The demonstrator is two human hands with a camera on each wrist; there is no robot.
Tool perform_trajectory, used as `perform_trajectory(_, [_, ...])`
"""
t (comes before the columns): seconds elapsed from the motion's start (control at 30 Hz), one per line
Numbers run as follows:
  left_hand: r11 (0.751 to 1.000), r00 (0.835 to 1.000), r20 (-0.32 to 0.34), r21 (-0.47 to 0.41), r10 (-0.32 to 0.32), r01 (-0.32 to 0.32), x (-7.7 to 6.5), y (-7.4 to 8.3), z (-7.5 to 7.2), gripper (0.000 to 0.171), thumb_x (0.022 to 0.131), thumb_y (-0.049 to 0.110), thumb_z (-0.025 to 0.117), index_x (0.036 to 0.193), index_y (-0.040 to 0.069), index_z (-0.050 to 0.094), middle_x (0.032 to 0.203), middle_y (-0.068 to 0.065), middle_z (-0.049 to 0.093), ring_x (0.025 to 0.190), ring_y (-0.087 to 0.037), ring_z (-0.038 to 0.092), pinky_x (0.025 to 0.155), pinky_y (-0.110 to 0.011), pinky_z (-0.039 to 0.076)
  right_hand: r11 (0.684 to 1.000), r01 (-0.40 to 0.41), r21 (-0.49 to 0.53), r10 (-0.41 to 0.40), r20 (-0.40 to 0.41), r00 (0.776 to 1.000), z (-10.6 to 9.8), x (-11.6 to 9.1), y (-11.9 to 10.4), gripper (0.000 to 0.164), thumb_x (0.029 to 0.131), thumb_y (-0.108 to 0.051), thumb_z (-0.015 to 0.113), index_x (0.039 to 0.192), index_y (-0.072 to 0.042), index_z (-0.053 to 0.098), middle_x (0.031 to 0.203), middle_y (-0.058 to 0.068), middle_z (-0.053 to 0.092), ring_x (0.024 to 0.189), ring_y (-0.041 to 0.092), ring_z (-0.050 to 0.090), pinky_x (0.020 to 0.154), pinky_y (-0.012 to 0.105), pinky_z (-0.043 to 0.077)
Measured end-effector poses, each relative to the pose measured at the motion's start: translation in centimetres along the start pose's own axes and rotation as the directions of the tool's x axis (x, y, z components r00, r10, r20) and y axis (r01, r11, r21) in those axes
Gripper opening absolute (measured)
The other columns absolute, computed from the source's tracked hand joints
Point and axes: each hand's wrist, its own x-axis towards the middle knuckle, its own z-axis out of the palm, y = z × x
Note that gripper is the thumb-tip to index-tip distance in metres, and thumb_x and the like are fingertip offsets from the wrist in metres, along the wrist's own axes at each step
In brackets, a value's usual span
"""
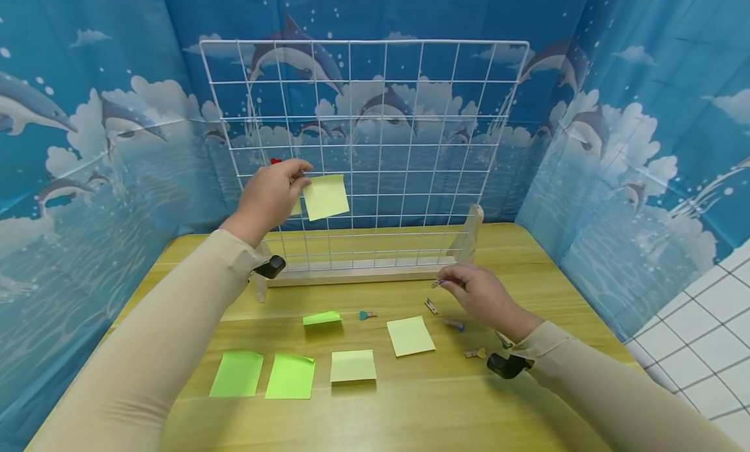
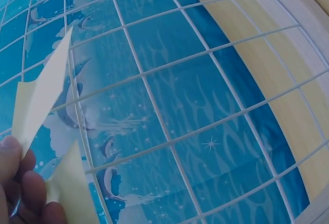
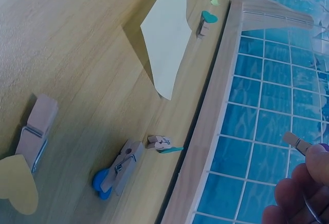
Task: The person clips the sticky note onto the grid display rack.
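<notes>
My left hand [image 1: 266, 195] pinches a pale yellow sticky note [image 1: 327, 197] by its upper left corner, in front of the white wire grid [image 1: 363, 42]. Partly hidden behind that hand is another yellow note [image 1: 296, 208], with a bit of red [image 1: 276, 161] showing above it. In the left wrist view the held note [image 2: 43, 93] stands edge-on near the wires. Low over the table, by the grid's wooden base [image 1: 357, 273], my right hand [image 1: 483, 299] pinches a small wooden clothespin [image 3: 298, 142] with a purple part between finger and thumb.
On the wooden table lie two yellow notes [image 1: 411, 336] [image 1: 353, 366] and several green notes [image 1: 291, 376]. Small clothespins are scattered nearby, one with a teal heart [image 1: 364, 315], one blue [image 3: 103, 183], one with a yellow heart [image 3: 19, 185]. Dolphin-print curtains [image 1: 615, 146] surround the table.
</notes>
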Motion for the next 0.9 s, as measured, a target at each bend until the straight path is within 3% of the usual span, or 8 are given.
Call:
perform_trajectory(0.17, [0.999, 1.0, 0.02, 0.045, 0.002, -0.003, 0.4, 0.1, -0.1, 0.037, 0.097, 0.036, 0.044, 0.132, 0.025, 0.051, 0.11, 0.0, 0.064, 0.055, -0.016, 0.053, 0.052, -0.033, 0.04, 1.0, 0.008, -0.001, -0.008, -0.003, 1.0, 0.0, 0.0, 0.1, 0.012, 0.092, -0.022, 0.058, 0.1, -0.023, 0.067, 0.096, -0.008, 0.063, 0.073, 0.003, 0.056, 0.06, 0.022, 0.047])
perform_trajectory(0.43, [0.996, 0.999, 0.036, 0.083, 0.009, -0.012, 0.8, 0.2, -0.4, 0.034, 0.097, 0.034, 0.045, 0.124, 0.021, 0.061, 0.12, 0.0, 0.063, 0.096, -0.018, 0.062, 0.081, -0.037, 0.051, 1.0, 0.019, 0.0, -0.019, 0.001, 1.0, -0.2, -0.1, -0.1, 0.011, 0.093, -0.023, 0.057, 0.099, -0.023, 0.066, 0.095, -0.008, 0.062, 0.072, 0.004, 0.055, 0.061, 0.023, 0.047])
perform_trajectory(0.77, [0.995, 0.999, 0.042, 0.105, -0.008, 0.004, 1.1, 0.6, -0.9, 0.03, 0.097, 0.033, 0.046, 0.118, 0.022, 0.065, 0.115, 0.0, 0.065, 0.092, -0.018, 0.062, 0.077, -0.038, 0.051, 0.997, 0.077, 0.007, -0.076, -0.025, 0.997, -0.7, 0.8, -1.3, 0.013, 0.094, -0.023, 0.056, 0.102, -0.021, 0.066, 0.096, -0.01, 0.06, 0.074, 0.003, 0.054, 0.063, 0.025, 0.047])
perform_trajectory(0.9, [0.993, 0.999, 0.047, 0.115, -0.016, 0.011, 1.1, 0.7, -0.9, 0.031, 0.097, 0.034, 0.045, 0.118, 0.023, 0.065, 0.115, 0.0, 0.065, 0.092, -0.019, 0.062, 0.076, -0.038, 0.051, 0.997, 0.081, 0.017, -0.08, -0.043, 0.996, -1.3, 2.0, -2.6, 0.015, 0.094, -0.026, 0.055, 0.105, -0.023, 0.065, 0.087, -0.01, 0.056, 0.065, 0.007, 0.049, 0.057, 0.025, 0.044])
